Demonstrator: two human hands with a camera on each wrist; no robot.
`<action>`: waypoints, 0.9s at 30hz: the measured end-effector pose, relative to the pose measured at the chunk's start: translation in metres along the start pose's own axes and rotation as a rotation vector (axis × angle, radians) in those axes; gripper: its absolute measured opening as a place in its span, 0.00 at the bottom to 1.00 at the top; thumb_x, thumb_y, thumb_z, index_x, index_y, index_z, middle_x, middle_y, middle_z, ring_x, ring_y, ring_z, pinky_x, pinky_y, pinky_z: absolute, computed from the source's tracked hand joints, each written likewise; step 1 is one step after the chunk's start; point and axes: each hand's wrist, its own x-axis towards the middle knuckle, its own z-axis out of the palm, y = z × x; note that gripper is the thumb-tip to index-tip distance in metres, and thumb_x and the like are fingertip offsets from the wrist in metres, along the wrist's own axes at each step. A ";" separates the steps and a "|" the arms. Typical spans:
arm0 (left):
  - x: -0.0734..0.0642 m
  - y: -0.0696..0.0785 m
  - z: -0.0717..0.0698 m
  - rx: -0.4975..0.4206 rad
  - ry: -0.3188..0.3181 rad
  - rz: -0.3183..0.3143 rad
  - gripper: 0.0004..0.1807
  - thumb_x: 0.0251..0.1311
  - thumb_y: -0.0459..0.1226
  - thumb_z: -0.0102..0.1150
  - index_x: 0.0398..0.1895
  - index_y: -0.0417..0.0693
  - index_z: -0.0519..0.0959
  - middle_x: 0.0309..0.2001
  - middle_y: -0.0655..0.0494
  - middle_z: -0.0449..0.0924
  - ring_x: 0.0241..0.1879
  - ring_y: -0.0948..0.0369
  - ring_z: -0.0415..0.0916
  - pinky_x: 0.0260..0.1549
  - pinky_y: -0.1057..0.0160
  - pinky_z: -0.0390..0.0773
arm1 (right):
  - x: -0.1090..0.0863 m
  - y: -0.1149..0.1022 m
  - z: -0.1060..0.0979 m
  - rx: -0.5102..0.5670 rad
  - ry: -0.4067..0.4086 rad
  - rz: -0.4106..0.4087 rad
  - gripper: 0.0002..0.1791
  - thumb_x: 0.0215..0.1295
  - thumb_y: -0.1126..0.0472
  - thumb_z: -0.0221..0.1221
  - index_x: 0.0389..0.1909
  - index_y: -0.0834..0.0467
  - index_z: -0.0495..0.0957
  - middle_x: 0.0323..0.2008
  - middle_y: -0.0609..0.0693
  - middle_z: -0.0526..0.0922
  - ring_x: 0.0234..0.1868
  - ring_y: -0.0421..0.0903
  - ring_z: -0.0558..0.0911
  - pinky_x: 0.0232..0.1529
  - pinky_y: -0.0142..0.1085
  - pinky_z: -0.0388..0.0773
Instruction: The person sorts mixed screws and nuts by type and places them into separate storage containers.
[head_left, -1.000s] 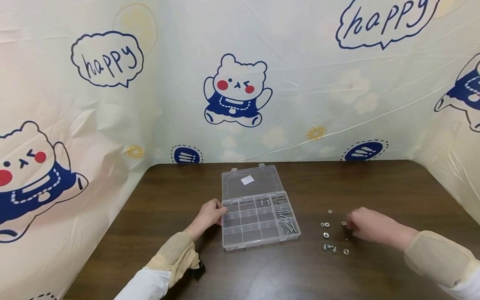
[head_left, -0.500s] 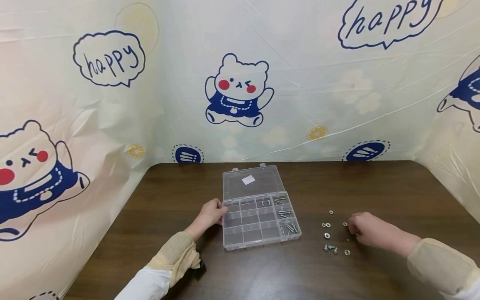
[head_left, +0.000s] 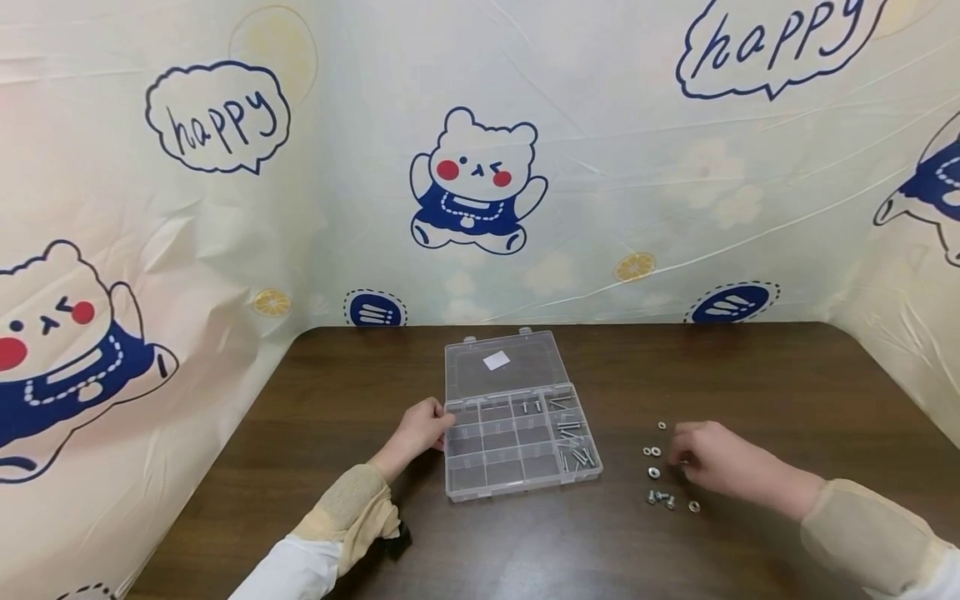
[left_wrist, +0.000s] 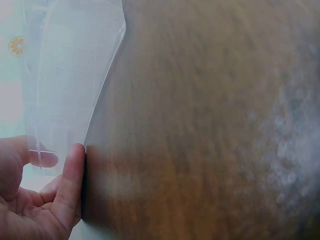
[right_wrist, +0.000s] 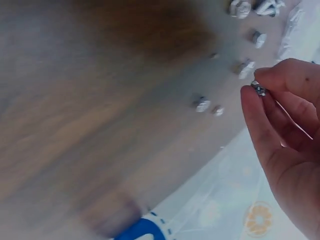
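Observation:
A clear plastic compartment box (head_left: 517,450) lies with its lid (head_left: 504,365) folded back. My left hand (head_left: 420,425) grips the box's left edge; in the left wrist view, fingers (left_wrist: 71,182) lie along the plastic. Screws (head_left: 573,427) fill the right-hand compartments, with a couple more in a back one. To the right, my right hand (head_left: 716,461) pinches a small silver metal fastener (right_wrist: 258,88) between thumb and finger, its kind too small to tell. Beside that hand lie nuts (head_left: 656,452), a washer-like ring (head_left: 654,472), short screws (head_left: 661,497) and another nut (head_left: 693,507).
The dark wooden table (head_left: 510,550) bears the box and loose hardware. A printed curtain (head_left: 585,167) hangs behind it and on both sides. Near the left forearm is a black object (head_left: 397,542), partly under the sleeve.
My right hand has moved left toward the loose nuts. A nut and a tiny piece seen beside it before are now out of sight. My left hand stays on the box.

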 end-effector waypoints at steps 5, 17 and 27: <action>0.000 0.000 0.000 -0.007 0.008 -0.003 0.04 0.49 0.30 0.49 0.22 0.38 0.66 0.20 0.51 0.70 0.14 0.64 0.71 0.15 0.65 0.81 | 0.019 -0.010 -0.006 -0.001 0.089 -0.004 0.13 0.38 0.77 0.61 0.23 0.56 0.78 0.25 0.41 0.73 0.26 0.35 0.72 0.21 0.27 0.74; -0.001 0.001 0.001 0.007 0.009 0.004 0.04 0.49 0.30 0.49 0.22 0.38 0.67 0.19 0.51 0.70 0.14 0.64 0.71 0.15 0.65 0.80 | 0.052 -0.021 -0.009 0.012 0.123 0.046 0.12 0.43 0.75 0.62 0.26 0.55 0.79 0.28 0.44 0.76 0.28 0.36 0.73 0.25 0.27 0.77; 0.000 0.000 0.001 0.012 0.012 0.011 0.04 0.49 0.31 0.49 0.22 0.38 0.66 0.19 0.51 0.70 0.14 0.64 0.72 0.15 0.65 0.80 | 0.075 -0.031 -0.006 0.032 0.127 0.073 0.10 0.46 0.73 0.62 0.29 0.57 0.80 0.30 0.44 0.76 0.30 0.36 0.75 0.28 0.27 0.78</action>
